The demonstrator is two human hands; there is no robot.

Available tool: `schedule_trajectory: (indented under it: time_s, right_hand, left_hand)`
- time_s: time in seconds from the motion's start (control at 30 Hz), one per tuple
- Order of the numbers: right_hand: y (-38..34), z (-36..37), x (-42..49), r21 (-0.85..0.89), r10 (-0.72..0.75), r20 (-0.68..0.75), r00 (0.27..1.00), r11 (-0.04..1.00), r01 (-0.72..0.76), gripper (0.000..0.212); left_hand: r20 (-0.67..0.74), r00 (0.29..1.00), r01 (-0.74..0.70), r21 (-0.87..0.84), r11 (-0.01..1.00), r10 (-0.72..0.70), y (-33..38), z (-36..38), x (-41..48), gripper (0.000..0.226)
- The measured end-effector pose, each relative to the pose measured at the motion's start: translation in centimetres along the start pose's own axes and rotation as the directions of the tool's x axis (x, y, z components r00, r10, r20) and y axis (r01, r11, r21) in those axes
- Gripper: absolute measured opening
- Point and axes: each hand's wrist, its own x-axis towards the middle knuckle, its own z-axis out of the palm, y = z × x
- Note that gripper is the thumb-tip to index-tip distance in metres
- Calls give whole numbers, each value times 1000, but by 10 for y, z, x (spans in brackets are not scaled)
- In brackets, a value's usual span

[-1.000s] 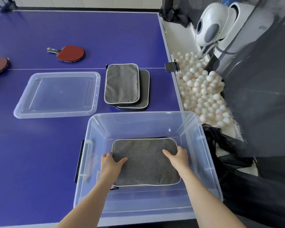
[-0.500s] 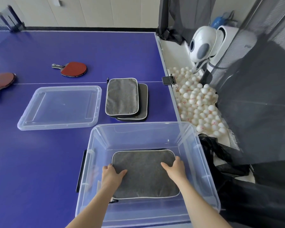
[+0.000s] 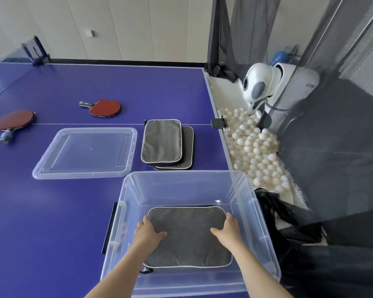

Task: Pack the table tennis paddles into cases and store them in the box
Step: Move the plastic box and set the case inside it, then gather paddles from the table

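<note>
A clear plastic box (image 3: 181, 181) stands at the near edge of the blue table. Flat on its floor lies a grey case (image 3: 188, 235) with white piping. My left hand (image 3: 148, 234) grips the case's left edge and my right hand (image 3: 228, 230) grips its right edge, thumbs on top. Two more grey cases (image 3: 163, 143) are stacked beyond the box. One red paddle (image 3: 105, 107) lies farther back on the table, and another red paddle (image 3: 14, 121) lies at the far left.
The box's clear lid (image 3: 86, 152) rests to the left of the stacked cases. A tray of several white balls (image 3: 256, 147) and a white ball machine (image 3: 261, 82) sit off the table's right edge, behind dark netting (image 3: 332, 147).
The view has tilted up, showing more of the far table and wall. Both hands stay on the case's edges inside the box; the case has hardly moved.
</note>
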Motion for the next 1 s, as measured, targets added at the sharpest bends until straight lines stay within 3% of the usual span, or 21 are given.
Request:
schedule_trajectory:
  time_s: [0.27, 0.53, 0.77, 1.0]
  right_hand:
    - [-17, -13, -6, -175, -251, -30, 968, 954, 242, 63]
    - [-65, -45, 2, -234, -510, -137, 849, 849, 473, 53]
    - [-108, -78, 19, -257, -580, -167, 797, 807, 533, 52]
    - [-131, -84, 30, -289, -592, -147, 792, 792, 538, 49]
  left_hand:
    - [-108, 956, -236, 261, 936, 271, 18, -23, -15, 58]
    - [-270, 847, -367, 328, 871, 458, 56, -66, -29, 51]
    - [-351, 779, -378, 399, 835, 520, 76, -108, -21, 42]
    - [-382, 794, -327, 388, 862, 473, 72, -142, -8, 47]
